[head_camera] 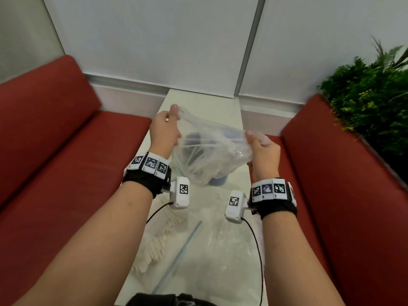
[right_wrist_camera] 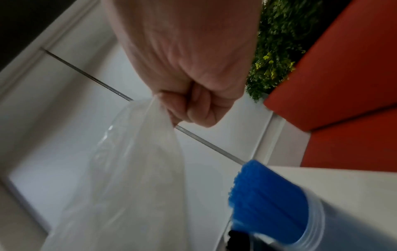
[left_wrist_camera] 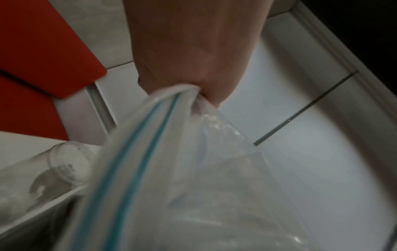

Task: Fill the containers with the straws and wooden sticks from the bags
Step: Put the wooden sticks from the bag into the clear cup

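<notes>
Both hands hold a clear zip bag (head_camera: 212, 151) up above the narrow white table (head_camera: 205, 102). My left hand (head_camera: 165, 129) pinches its upper left corner near the blue zip strip (left_wrist_camera: 137, 152). My right hand (head_camera: 262, 149) grips its right edge (right_wrist_camera: 150, 129) in a fist. Under the bag stands a clear container packed with blue straws (right_wrist_camera: 264, 200), partly hidden in the head view. A second clear container (left_wrist_camera: 64, 164) lies or stands at the left; what it holds is unclear. Pale wooden sticks (head_camera: 159, 237) lie in another clear bag (head_camera: 198, 250) near me.
Red sofa cushions flank the table on the left (head_camera: 55, 151) and right (head_camera: 342, 173). A green plant (head_camera: 371, 96) stands behind the right sofa. White wall panels (head_camera: 154, 40) close the far end. Sensor cables (head_camera: 256, 246) trail from both wristbands.
</notes>
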Action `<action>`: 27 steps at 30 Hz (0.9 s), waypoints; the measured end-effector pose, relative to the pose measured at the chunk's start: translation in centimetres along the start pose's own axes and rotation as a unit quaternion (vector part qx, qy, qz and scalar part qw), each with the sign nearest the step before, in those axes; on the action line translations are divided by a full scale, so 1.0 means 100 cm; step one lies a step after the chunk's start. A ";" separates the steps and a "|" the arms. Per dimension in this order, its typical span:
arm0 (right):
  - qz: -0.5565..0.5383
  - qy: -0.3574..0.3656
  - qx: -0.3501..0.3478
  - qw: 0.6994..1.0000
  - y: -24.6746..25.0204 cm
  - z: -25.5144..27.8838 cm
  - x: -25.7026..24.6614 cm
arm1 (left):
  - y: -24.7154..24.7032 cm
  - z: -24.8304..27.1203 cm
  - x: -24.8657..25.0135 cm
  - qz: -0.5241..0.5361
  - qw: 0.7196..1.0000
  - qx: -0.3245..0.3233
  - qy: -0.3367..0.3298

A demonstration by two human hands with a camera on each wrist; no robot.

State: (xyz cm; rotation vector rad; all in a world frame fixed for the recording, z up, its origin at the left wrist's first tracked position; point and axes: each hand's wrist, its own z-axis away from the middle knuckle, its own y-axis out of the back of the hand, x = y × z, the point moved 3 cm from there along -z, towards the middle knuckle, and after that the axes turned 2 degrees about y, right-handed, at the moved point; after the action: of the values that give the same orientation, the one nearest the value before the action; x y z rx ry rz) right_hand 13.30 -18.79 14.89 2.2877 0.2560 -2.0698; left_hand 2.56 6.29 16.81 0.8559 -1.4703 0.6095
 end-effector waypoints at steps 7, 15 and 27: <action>-0.062 -0.041 0.074 0.994 -0.021 0.004 -0.005 | -0.009 0.041 -0.050 0.008 0.868 -0.450 0.209; 0.045 0.031 0.241 0.969 -0.019 0.023 0.002 | 0.006 0.018 -0.059 0.167 0.925 -0.244 0.240; 0.226 0.118 -0.221 0.941 -0.085 0.054 -0.002 | -0.005 0.022 0.001 0.324 0.879 -0.291 0.194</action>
State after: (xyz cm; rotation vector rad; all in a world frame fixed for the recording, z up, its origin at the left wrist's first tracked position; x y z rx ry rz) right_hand 6.62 -11.23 15.16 2.0653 0.1596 -1.3584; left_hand 1.64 4.28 16.67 -0.2491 -1.4291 0.7148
